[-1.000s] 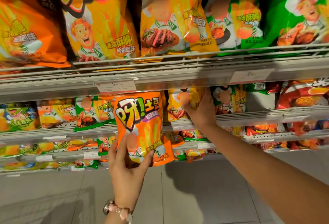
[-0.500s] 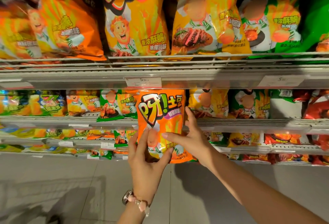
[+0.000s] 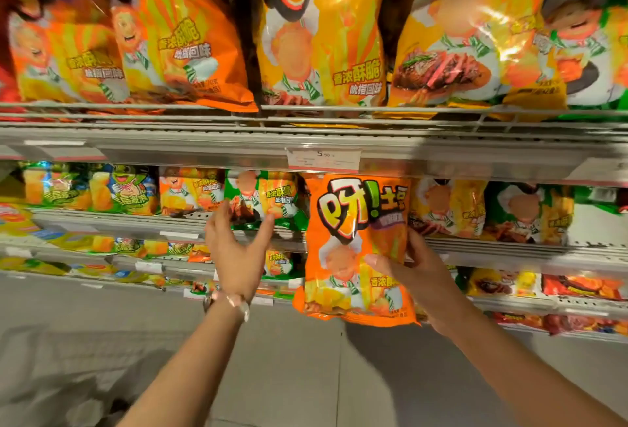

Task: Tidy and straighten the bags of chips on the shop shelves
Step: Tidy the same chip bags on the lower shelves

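An orange chip bag hangs upright in front of the second shelf, under a price tag. My right hand grips its right edge, thumb on the front and fingers behind. To the bag's left, my left hand is spread with straight fingers and holds nothing. Its fingertips reach up to a green chip bag that stands on the second shelf; whether they touch it I cannot tell.
Large orange and yellow chip bags fill the top shelf behind a wire rail. More small bags line the second shelf on both sides, and lower shelves hold other snacks. Grey floor tiles lie below my arms.
My left hand let go of the orange bag and moved left toward the green bag. My right hand now holds the orange bag alone, shifted right.
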A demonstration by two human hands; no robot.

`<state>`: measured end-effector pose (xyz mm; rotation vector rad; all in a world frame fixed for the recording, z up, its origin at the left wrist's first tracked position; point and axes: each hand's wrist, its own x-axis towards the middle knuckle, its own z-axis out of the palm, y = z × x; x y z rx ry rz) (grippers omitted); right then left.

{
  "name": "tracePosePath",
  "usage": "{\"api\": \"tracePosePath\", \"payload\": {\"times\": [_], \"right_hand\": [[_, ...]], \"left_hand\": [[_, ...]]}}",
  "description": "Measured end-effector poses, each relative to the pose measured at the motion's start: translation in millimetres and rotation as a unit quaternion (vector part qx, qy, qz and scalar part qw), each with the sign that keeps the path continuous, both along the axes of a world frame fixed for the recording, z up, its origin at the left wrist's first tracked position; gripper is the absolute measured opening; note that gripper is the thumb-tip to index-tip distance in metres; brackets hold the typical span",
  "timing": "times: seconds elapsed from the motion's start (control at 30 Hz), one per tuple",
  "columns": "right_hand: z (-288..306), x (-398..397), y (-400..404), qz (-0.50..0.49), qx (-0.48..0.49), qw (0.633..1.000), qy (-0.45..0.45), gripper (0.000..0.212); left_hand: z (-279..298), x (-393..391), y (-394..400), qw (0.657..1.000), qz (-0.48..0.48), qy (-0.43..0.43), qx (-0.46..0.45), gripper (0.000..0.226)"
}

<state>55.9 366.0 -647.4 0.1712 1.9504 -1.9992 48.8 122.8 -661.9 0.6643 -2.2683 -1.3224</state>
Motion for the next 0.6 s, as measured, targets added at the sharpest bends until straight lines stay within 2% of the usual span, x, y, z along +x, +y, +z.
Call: {"api": "tracePosePath", "payload": {"times": [0.07,0.2,0.3,0.4,0.5,0.6], "right_hand": [[-2,-1,1,0.001,-0.005,1.0,-0.005,0.078],[-4,-2,-1,0.003,-0.018,1.0,-0.004,0.079],[-6,-2,-3,-0.004,-0.016,1.0,-0.002,0.08],[-6,-4,-5,-0.008,-0.011,1.0,-0.002,0.08],[-5,-5,-7,-0.011,-0.001,1.0,0.002,0.078],[-4,-7,-9,-0.016,0.008,1.0,0.008,0.074]], "left_hand": [[-4,-28,-20,0.999,0.011,-0.043,-0.018,0.095],[-12,-62,-40,0.993,0.008,-0.12,0.021,0.12],[-17,-71,-44,0.989,0.009,-0.137,0.061,0.126],[-17,-69,-48,0.989,0.003,-0.118,0.086,0.11],[-14,-65,-50,0.994,0.025,-0.103,0.035,0.091],[-6,-57,-51,0.998,0.038,-0.037,0.019,0.067]]}}
